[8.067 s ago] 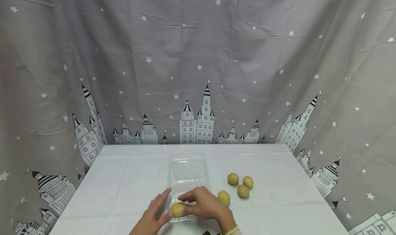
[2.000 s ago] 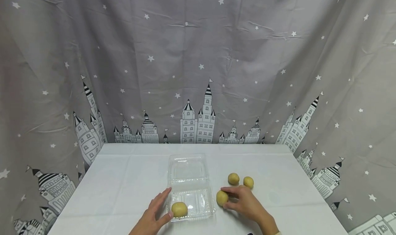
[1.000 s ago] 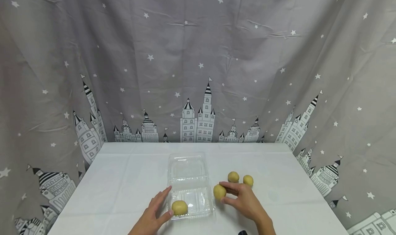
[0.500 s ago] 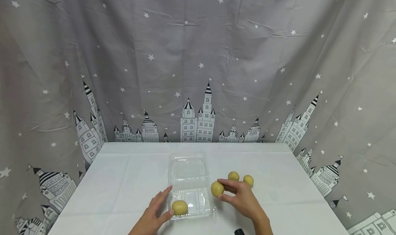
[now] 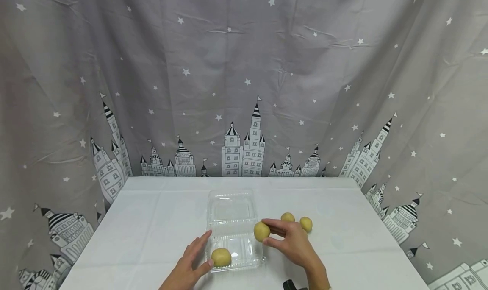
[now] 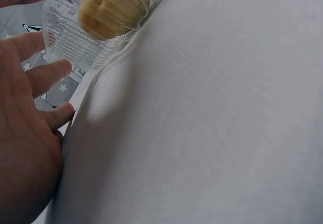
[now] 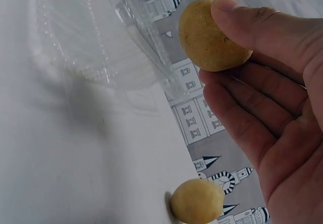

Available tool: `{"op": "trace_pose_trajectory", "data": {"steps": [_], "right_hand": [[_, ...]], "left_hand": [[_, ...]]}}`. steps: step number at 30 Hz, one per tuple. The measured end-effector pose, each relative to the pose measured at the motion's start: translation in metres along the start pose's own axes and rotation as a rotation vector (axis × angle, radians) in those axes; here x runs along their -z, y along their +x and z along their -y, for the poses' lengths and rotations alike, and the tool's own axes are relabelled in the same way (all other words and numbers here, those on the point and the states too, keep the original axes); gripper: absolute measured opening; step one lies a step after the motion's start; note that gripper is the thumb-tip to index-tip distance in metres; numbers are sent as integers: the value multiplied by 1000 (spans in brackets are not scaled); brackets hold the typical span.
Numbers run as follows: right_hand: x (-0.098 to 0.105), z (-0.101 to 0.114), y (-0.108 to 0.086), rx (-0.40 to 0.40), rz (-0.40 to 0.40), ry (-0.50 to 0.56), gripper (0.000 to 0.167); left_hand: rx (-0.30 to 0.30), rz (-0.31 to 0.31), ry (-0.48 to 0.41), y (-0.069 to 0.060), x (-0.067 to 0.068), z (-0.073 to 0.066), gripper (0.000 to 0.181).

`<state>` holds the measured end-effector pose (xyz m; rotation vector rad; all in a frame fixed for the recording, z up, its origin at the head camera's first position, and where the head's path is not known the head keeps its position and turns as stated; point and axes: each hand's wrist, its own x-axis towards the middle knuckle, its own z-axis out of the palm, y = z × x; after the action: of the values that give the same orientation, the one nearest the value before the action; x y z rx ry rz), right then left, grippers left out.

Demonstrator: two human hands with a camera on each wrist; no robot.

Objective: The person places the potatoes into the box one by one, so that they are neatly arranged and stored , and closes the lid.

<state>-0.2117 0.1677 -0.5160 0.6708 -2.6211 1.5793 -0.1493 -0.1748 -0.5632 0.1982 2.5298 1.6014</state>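
Note:
A clear plastic container point(image 5: 244, 256) lies unfolded on the white table, its lid part point(image 5: 230, 207) toward the back. One potato point(image 5: 221, 257) rests in the left of its near half. My left hand point(image 5: 187, 264) stands at the container's left side, fingers spread and fairly straight; the left wrist view shows the hand point(image 6: 25, 103) beside the container wall point(image 6: 65, 32). My right hand point(image 5: 291, 241) pinches a second potato point(image 5: 261, 231) between thumb and fingers, above the container's right edge. In the right wrist view the held potato point(image 7: 207, 37) is off the table.
Two more potatoes, one point(image 5: 287, 217) partly behind my right hand and one point(image 5: 306, 224) right of it, lie on the table point(image 5: 362, 239). A dark object point(image 5: 289, 285) shows by my right wrist. A grey castle-print curtain point(image 5: 244, 69) hangs behind.
My right hand has lifted a potato from right of the container and moved it left and slightly back. The potato inside and my left hand have stayed put over the last two seconds.

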Motion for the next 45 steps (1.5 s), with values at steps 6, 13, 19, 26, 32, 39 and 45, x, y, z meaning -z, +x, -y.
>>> {"op": "trace_pose_trajectory", "data": {"steps": [6,13,19,26,32,39,45], "right_hand": [[-5,2,5,19,12,-7,53],[-12,8,11,25,32,14,53],[-16,14,16,6,48,6,54],[-22,17,22,8,82,5,54],[-28,20,28,47,98,24,52],[-36,19,34,85,130,36,50],[-44,19,38,75,154,71,48]], "left_hand": [[1,-2,-5,-1,0,-1,79],[-9,-8,-18,0,-1,0,79],[-5,-6,-15,0,-1,0,79],[-6,-8,0,0,0,0,79],[-15,-13,9,0,0,1,79],[-16,-16,9,0,0,3,78],[-22,-19,20,1,0,5,78]]}}
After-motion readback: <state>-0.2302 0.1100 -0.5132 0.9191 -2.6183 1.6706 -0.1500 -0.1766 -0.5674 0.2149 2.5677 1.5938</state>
